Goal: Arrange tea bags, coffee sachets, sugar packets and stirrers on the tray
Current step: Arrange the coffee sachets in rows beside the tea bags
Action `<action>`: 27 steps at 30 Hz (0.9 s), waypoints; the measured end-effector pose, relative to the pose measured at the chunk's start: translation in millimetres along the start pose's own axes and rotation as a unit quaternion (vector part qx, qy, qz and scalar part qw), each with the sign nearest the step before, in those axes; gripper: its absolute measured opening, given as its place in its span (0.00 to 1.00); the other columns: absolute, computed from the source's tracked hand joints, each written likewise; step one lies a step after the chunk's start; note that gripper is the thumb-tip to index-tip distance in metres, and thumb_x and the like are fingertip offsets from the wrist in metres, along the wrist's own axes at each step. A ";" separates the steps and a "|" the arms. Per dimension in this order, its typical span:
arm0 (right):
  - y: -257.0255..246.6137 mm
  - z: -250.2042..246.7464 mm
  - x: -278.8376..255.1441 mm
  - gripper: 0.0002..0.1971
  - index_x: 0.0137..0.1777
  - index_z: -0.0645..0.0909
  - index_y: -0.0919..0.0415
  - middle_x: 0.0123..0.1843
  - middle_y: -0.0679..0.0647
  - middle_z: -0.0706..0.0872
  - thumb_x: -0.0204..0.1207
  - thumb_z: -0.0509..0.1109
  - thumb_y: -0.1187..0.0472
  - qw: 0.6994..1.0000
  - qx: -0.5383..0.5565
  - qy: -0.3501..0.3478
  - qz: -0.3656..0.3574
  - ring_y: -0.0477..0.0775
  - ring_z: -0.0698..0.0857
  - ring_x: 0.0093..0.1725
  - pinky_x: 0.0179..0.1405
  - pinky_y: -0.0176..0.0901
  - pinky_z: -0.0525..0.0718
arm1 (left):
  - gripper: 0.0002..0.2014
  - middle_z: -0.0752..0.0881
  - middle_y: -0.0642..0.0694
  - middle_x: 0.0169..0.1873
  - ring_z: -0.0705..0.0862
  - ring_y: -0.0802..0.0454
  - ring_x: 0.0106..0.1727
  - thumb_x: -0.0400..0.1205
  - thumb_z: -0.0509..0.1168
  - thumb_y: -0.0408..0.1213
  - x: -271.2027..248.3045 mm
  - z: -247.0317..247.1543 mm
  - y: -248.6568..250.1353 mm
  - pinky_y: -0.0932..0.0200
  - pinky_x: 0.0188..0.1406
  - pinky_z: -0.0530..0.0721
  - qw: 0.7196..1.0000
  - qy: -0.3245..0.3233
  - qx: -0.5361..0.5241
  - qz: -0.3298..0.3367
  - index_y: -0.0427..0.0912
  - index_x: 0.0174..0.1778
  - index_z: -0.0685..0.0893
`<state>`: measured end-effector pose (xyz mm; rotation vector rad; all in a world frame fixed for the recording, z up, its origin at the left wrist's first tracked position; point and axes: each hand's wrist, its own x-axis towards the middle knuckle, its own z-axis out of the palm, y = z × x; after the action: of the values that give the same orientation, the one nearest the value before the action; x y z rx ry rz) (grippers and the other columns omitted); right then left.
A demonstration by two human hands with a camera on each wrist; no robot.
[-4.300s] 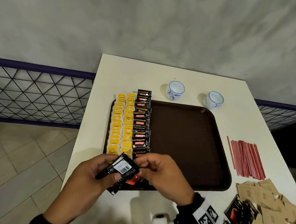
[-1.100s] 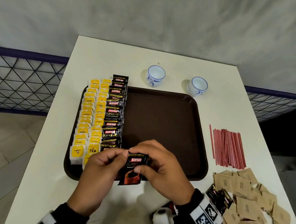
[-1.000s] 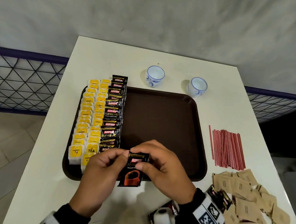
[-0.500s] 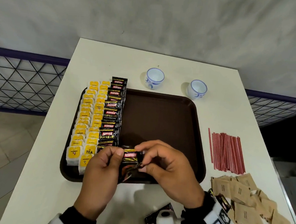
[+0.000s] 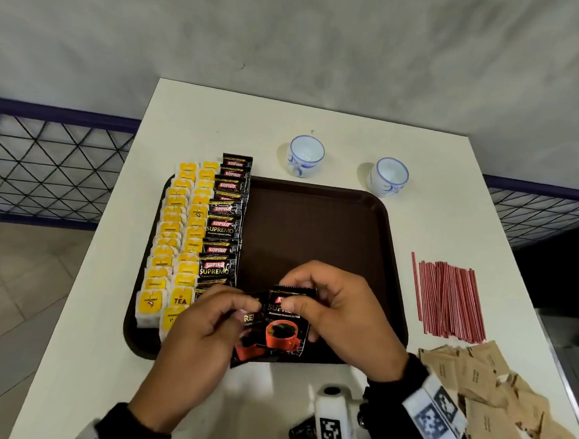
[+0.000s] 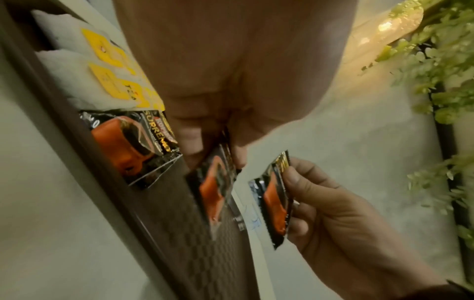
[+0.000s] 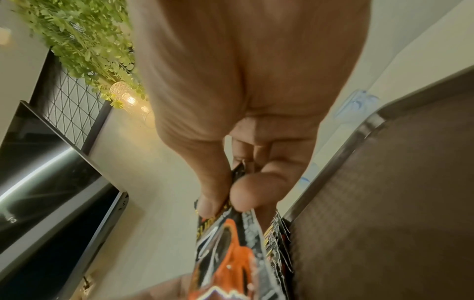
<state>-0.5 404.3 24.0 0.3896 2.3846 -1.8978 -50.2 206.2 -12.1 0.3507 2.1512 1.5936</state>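
The right hand [image 5: 340,310] pinches the top edge of a black coffee sachet [image 5: 286,324]; the left hand [image 5: 203,326] pinches a second black sachet [image 5: 247,332], both hanging upright over the brown plastic tray's [image 5: 391,246] near edge, the coffee row [image 5: 223,229] just left.
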 end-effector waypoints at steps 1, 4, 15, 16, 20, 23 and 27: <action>1.5 2.9 2.3 0.09 0.50 0.88 0.54 0.42 0.55 0.88 0.76 0.75 0.69 1.000 0.002 0.005 0.001 0.68 0.85 0.35 0.25 0.42 0.82 | 0.17 0.87 0.61 0.49 0.86 0.60 0.54 0.84 0.67 0.26 -0.8 0.6 1.2 0.68 0.51 0.81 1.000 -0.019 -0.013 -0.001 0.55 0.43 0.91; 3.4 10.3 7.6 0.11 0.53 0.88 0.52 0.43 0.56 0.88 0.75 0.78 0.68 1.000 0.018 0.007 0.009 0.67 0.85 0.35 0.26 0.45 0.84 | 0.06 0.88 0.56 0.47 0.87 0.55 0.53 0.81 0.73 0.37 -0.2 -0.1 1.2 0.62 0.51 0.84 0.999 -0.034 0.009 0.027 0.52 0.42 0.92; 15.9 12.3 22.6 0.06 0.43 0.84 0.68 0.33 0.59 0.87 0.76 0.72 0.78 0.988 0.119 0.041 0.087 0.55 0.87 0.32 0.27 0.41 0.84 | 0.06 0.89 0.59 0.43 0.88 0.60 0.48 0.79 0.74 0.36 13.9 -9.4 -5.8 0.64 0.48 0.84 0.998 0.055 -0.010 -0.014 0.54 0.41 0.91; 15.8 8.3 29.2 0.06 0.43 0.84 0.69 0.31 0.59 0.86 0.75 0.72 0.79 0.986 0.125 0.057 0.092 0.53 0.86 0.30 0.25 0.40 0.83 | 0.06 0.90 0.59 0.44 0.88 0.61 0.50 0.80 0.73 0.38 14.5 -11.3 -6.7 0.63 0.50 0.83 0.998 0.050 -0.015 -0.026 0.55 0.42 0.91; 20.7 -18.4 78.4 0.08 0.41 0.85 0.64 0.27 0.53 0.86 0.75 0.73 0.77 0.983 0.071 0.139 0.093 0.47 0.83 0.26 0.22 0.35 0.77 | 0.12 0.90 0.61 0.47 0.87 0.63 0.54 0.82 0.72 0.35 13.1 -23.8 -13.0 0.62 0.53 0.82 0.998 0.029 -0.016 -0.048 0.61 0.44 0.92; 25.3 -29.7 129.5 0.08 0.40 0.84 0.61 0.26 0.49 0.85 0.75 0.74 0.74 0.981 0.022 0.166 0.102 0.45 0.82 0.24 0.20 0.34 0.72 | 0.19 0.90 0.61 0.47 0.88 0.64 0.54 0.81 0.72 0.28 9.8 -32.4 -19.2 0.61 0.53 0.85 0.998 0.008 -0.027 -0.054 0.63 0.43 0.91; 27.4 -28.3 181.5 0.11 0.36 0.82 0.59 0.26 0.50 0.84 0.76 0.73 0.73 0.977 -0.002 0.174 0.121 0.44 0.82 0.22 0.19 0.35 0.74 | 0.21 0.90 0.53 0.39 0.91 0.56 0.46 0.77 0.73 0.19 1.2 -38.6 -29.8 0.63 0.46 0.89 0.999 -0.026 -0.035 -0.025 0.54 0.33 0.89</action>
<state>-166.3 465.2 -33.4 1.0386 2.3958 -1.8391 -68.4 165.2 -31.4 0.3105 2.0434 1.6088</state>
